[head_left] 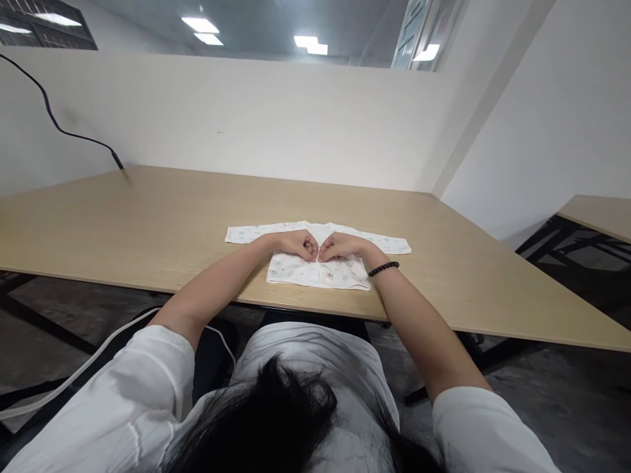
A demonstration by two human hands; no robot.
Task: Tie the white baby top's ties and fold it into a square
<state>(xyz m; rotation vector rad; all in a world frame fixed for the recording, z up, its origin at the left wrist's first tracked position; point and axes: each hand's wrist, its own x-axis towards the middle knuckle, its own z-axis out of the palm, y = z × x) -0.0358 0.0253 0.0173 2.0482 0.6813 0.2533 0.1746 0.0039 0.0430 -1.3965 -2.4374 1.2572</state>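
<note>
Left hand (pixel 297 245) and right hand (pixel 341 246) both curled into loose fists, knuckles almost touching above the middle of a white infant long-sleeved top (pixel 296 273) printed with small pale motifs. Fingers (pixel 311 247) tucked inward at the garment's centre; any cloth pinched inside either fist impossible to tell from this view. Garment flat on a pale wood-grain surface (pixel 148 217), close to the near edge and about midway along it. Left sleeve (pixel 251 234) and right sleeve (pixel 389 245) laid straight out to either side, the body below the hands short and squared, its lower part perhaps folded under. Black beaded bracelet (pixel 383 268) on the right wrist, just beside the garment's lower right corner.

Likely trouble spots, as a judgement: a sleeve dragged out of line by a forearm sliding across it; the thin fabric creasing or bunching under the pressure of the knuckles; the squared lower part shifting or opening if lifted unevenly; the bracelet snagging the soft cloth. Also a risk of the garment's near corner slipping over the edge, given how little surface lies in front of it.
</note>
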